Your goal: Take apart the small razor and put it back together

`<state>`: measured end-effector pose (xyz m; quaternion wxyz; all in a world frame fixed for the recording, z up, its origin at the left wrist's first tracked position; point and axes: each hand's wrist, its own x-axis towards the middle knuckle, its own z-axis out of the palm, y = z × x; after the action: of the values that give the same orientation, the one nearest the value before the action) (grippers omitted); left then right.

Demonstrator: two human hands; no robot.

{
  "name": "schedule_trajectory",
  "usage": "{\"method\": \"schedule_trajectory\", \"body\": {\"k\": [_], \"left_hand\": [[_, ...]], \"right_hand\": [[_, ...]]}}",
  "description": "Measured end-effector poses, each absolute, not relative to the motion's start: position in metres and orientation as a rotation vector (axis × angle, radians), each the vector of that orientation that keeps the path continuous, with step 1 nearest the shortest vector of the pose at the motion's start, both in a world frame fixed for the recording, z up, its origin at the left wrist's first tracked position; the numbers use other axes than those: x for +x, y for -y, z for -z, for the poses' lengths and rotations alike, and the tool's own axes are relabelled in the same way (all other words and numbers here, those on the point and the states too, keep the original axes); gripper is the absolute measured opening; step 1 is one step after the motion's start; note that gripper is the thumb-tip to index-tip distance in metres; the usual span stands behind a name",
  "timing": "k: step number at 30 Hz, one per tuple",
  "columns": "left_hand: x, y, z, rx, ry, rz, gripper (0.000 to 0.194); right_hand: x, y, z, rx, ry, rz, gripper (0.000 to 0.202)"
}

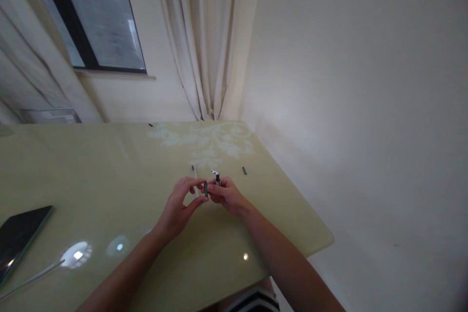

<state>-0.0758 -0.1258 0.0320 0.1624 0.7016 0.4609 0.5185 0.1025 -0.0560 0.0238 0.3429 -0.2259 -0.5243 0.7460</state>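
Observation:
My left hand [182, 204] pinches a small dark razor cartridge [205, 189] with a greenish strip between thumb and fingertips, holding it upright. Close beside it, my right hand [227, 194] is closed around a black and silver razor handle [217, 178]. The handle's bare metal head points up and to the left; its lower part is hidden in my fingers. Just beyond my left hand lies a thin white toothbrush [195, 171] with a dark head, partly covered by the fingers. To the right on the table rests another small dark cartridge [244, 170].
The glossy yellowish table [120, 170] has its right edge near a white wall [351, 107]. At the left lie a dark flat tablet-like device [24, 234] and a white cable [34, 278]. A tiny dark piece [150, 125] sits at the back edge, before curtains [204, 34].

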Motion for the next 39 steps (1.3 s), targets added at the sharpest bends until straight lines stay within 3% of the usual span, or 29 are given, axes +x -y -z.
{"method": "schedule_trajectory", "body": {"k": [7, 13, 20, 39], "left_hand": [[-0.080, 0.126, -0.036, 1.907, -1.338, -1.419, 0.035], [-0.084, 0.122, -0.030, 1.322, -1.208, -1.424, 0.047], [-0.086, 0.120, -0.027, 1.000, -1.014, -1.482, 0.051], [-0.090, 0.127, -0.029, 1.049, -1.043, -1.374, 0.049]], "right_hand": [[0.101, 0.054, -0.020, -0.639, 1.482, -1.815, 0.044], [0.107, 0.057, -0.032, -0.643, 1.610, -1.527, 0.065], [0.110, 0.063, -0.040, -0.646, 1.744, -1.298, 0.053], [0.108, 0.066, -0.039, -0.694, 1.778, -1.316, 0.053]]}}
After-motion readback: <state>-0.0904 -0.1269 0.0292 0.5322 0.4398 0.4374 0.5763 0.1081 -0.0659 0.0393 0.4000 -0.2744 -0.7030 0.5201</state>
